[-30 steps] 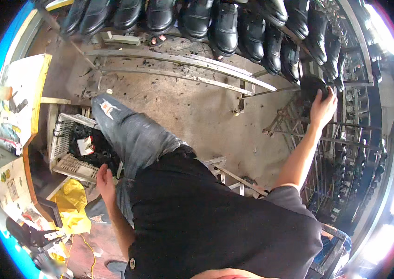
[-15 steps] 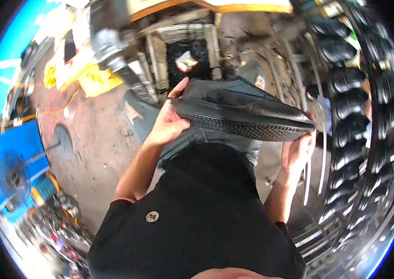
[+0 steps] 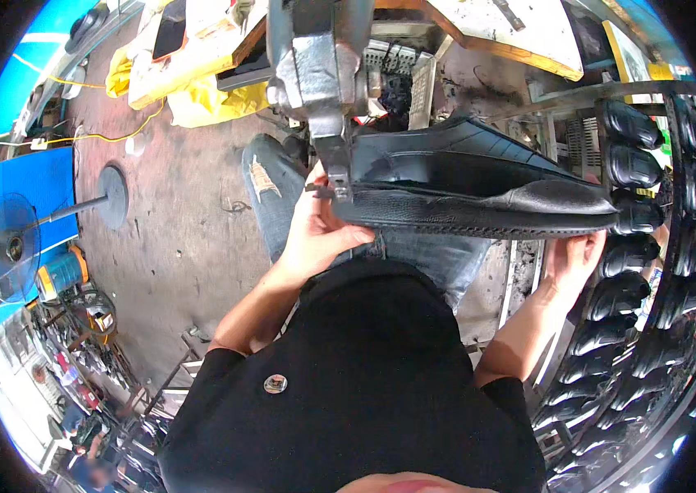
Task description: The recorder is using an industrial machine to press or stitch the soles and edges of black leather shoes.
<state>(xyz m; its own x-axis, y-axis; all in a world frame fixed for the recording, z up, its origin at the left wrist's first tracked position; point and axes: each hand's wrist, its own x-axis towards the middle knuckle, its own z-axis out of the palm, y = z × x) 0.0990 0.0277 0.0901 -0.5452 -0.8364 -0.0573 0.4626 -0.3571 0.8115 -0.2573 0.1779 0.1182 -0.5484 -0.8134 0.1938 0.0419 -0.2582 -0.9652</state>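
Head view, centre of the frame: I hold the black leather slip-on shoe sideways, my left hand clamped under its heel, my right hand closed under its toe. A second ago my right hand was up at the rack; since then I have turned, and the heel now sits against the grey metal machine head at upper centre. Rows of black finished shoes fill the right edge, so this one has left the rack for the machine.
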